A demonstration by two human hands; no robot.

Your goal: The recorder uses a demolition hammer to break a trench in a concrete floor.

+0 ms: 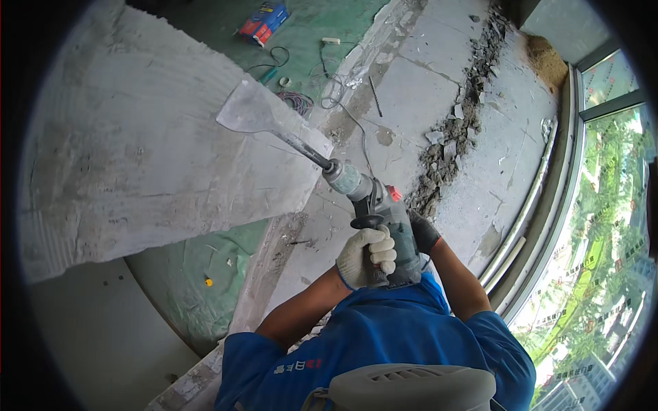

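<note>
Held in front of my body is a grey-green rotary hammer (397, 236), tilted up and to the left. A wide flat chisel blade (250, 109) on a dark shank is fitted in its nose. My left hand (368, 257), in a white knit glove, is closed around the side handle, below a round black guard (367, 221). On the tool's right side is my right hand (423, 233) in a dark glove; its fingers are largely hidden behind the body. The blade overlaps the rough grey concrete wall (151, 151) in view; whether it touches cannot be told.
Broken rubble (449, 147) runs in a line along the grey floor. A long drill bit (375, 96) lies near a power cable (356, 127). Green sheeting (199, 281) covers floor at left, with a blue-red box (264, 24) farther off. Pipes (524, 212) lie beside the window (610, 205).
</note>
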